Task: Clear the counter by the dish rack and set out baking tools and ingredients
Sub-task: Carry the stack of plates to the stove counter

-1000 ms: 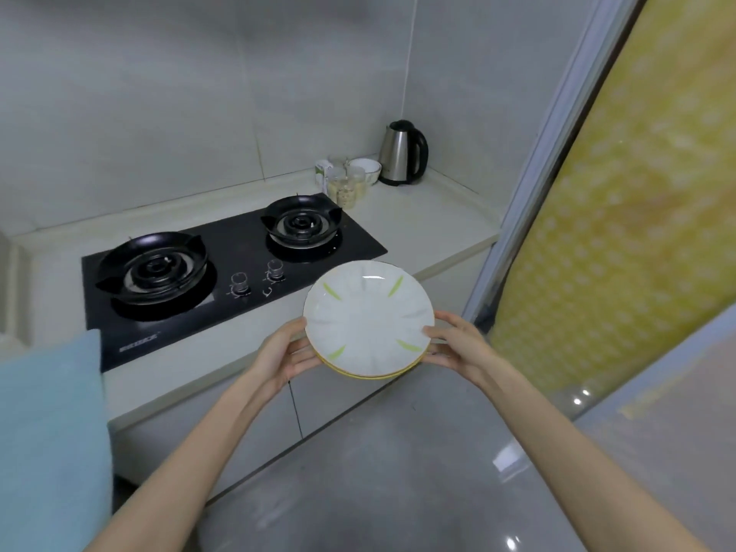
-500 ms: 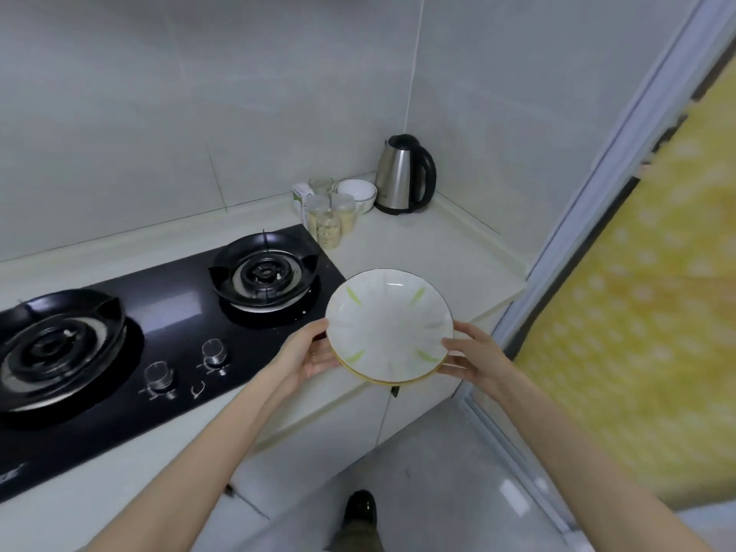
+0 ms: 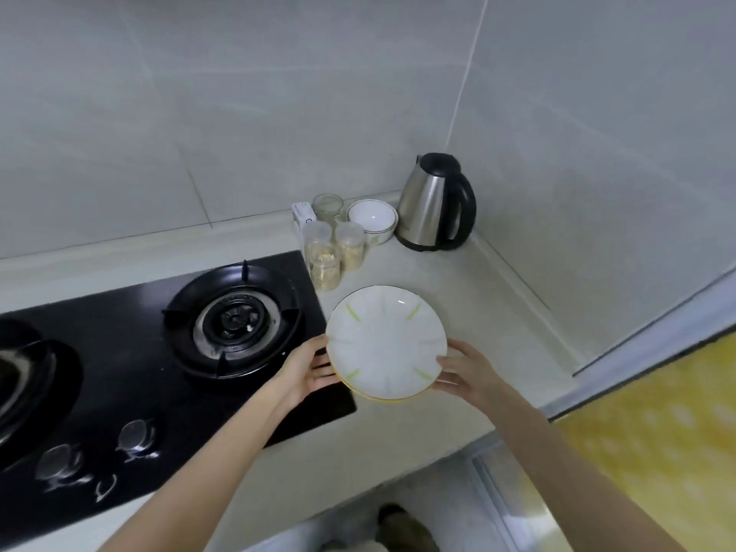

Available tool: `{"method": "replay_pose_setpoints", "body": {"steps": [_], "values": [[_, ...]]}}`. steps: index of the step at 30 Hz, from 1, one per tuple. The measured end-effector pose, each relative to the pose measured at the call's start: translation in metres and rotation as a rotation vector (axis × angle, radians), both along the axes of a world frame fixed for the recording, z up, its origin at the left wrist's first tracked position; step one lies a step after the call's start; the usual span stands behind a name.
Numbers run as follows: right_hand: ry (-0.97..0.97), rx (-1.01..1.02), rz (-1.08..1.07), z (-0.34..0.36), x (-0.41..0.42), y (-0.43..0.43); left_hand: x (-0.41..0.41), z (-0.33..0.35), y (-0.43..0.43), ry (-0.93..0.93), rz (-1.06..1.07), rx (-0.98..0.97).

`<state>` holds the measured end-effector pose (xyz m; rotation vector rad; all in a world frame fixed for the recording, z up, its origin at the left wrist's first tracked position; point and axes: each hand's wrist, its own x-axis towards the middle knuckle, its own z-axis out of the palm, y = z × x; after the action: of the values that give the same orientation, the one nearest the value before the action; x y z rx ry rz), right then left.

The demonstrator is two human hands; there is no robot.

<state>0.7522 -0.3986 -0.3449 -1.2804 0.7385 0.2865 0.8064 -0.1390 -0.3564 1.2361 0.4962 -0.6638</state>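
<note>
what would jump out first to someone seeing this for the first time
The white stack of plates with green dashes, which the left hand and right hand hold by its rim, over the counter beside the black gas hob. Next, the steel kettle in the back corner.

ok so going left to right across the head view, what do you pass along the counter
left burner → right burner → jars → white bowl → kettle. the stacked plates overlap the jars and bowl, so left out
</note>
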Motion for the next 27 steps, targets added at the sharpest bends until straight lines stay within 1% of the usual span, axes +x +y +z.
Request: {"method": "replay_pose_setpoints", "body": {"steps": [6, 12, 21, 27], "values": [[0.05, 0.001, 0.167, -0.028, 0.078, -0.031, 0.032, -0.024, -0.03, 0.054, 0.174, 0.028], [0.103, 0.016, 0.281, -0.043, 0.132, -0.044, 0.05, -0.035, -0.048, 0.122, 0.338, 0.085], [0.129, 0.088, 0.348, -0.053, 0.167, -0.048, 0.059, -0.038, -0.061, 0.106, 0.472, 0.108], [0.151, 0.116, 0.354, -0.053, 0.175, -0.047, 0.056, -0.034, -0.066, 0.089, 0.531, 0.056]]}}
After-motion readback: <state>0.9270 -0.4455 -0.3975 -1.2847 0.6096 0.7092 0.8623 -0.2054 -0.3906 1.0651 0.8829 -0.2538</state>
